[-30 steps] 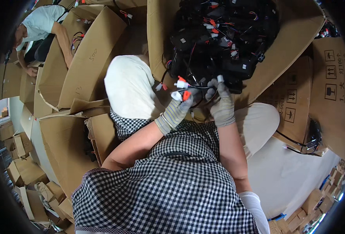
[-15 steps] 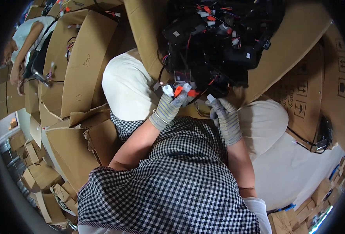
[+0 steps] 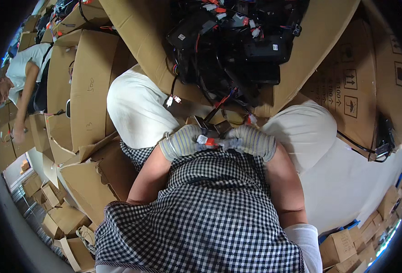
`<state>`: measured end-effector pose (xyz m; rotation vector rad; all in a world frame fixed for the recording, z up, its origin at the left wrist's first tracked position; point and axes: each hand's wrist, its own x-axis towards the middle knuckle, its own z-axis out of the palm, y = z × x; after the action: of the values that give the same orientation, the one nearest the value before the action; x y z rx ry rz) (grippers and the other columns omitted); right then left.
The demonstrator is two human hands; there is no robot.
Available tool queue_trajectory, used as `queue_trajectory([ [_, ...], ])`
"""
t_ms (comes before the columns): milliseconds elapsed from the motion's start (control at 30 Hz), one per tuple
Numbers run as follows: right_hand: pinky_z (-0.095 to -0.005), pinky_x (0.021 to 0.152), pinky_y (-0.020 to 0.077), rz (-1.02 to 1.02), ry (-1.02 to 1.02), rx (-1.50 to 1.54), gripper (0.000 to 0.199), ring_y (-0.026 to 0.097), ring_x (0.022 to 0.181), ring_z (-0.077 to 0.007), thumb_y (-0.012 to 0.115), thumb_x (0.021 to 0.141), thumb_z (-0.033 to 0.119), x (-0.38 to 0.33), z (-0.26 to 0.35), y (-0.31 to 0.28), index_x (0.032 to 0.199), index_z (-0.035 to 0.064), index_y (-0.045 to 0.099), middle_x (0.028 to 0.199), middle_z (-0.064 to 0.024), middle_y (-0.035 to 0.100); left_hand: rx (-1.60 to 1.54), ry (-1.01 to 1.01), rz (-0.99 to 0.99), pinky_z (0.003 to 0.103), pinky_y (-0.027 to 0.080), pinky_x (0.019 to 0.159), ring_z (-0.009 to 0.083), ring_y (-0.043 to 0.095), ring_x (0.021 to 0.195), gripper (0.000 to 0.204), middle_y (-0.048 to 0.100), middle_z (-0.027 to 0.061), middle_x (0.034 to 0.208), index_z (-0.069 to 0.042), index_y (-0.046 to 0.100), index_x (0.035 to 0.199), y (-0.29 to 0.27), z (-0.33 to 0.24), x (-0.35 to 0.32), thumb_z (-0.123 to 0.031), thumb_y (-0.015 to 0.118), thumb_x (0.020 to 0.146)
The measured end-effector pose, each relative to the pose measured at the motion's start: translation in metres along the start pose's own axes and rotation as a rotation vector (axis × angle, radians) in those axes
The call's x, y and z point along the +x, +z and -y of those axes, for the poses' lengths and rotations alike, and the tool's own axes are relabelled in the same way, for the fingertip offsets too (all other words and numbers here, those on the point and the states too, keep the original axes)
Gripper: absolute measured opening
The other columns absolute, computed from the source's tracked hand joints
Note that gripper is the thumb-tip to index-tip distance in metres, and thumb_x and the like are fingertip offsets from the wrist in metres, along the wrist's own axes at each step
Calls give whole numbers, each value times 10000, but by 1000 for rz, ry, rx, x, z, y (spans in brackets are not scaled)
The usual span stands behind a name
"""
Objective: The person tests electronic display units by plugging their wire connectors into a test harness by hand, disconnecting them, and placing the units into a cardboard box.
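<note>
Both my hands wear grey striped work gloves and meet in front of my checked apron. My left hand (image 3: 186,142) is closed on a small bunch of plug connectors, with a white connector (image 3: 202,139) and a red connector (image 3: 210,142) showing at its fingertips. From the other side, my right hand (image 3: 252,141) pinches at the same bunch; its fingertips are blurred. Just beyond the hands lies a small black box (image 3: 206,125) on a dark cable, partly hidden by the gloves. Loose white plugs (image 3: 173,100) dangle from another cable nearby.
Ahead stands an open carton (image 3: 139,34) heaped with black cased units (image 3: 267,49) and their wires. More cartons (image 3: 91,86) line my left, and a printed carton (image 3: 351,77) is at my right. A co-worker (image 3: 28,68) bends over boxes at far left.
Both hands have come down toward my apron and closed together at the connectors; before, they were apart, the right holding a pale plug. The view has shifted, and the co-worker's arm has moved.
</note>
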<state>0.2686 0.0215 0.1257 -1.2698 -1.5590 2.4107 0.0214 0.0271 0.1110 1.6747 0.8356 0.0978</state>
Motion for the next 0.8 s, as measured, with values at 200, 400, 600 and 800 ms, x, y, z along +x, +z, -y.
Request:
queue_trajectory([
  [200,-343,555,446,-224,-215,-316,286,571,564,-206,562,853,370,11,-1,10,894,101,649,615,-77,586,95,-12,-36,292,465,675,177,582,688,284,658,87,825,-17,605,1046,3,25,-10,-123,646,785],
  [400,-366,597,462,-293,-83,-351,236,595,604,-237,537,862,300,17,-8,8,955,107,636,649,-89,608,-36,-274,-34,310,460,651,192,570,660,262,647,102,788,-26,611,1025,0,4,2,-157,628,799],
  [600,-364,621,473,-276,-19,-256,214,606,624,-234,537,854,251,16,-3,5,963,95,635,673,-82,628,156,-172,-80,327,461,654,263,573,680,269,640,124,802,-30,608,1028,-1,0,7,-187,614,809],
  [800,-349,650,476,-286,-59,-171,210,613,650,-230,547,846,241,21,-16,4,971,98,635,688,-92,634,120,-159,-108,344,458,646,290,568,693,263,632,141,791,-26,612,991,3,5,9,-223,617,816],
])
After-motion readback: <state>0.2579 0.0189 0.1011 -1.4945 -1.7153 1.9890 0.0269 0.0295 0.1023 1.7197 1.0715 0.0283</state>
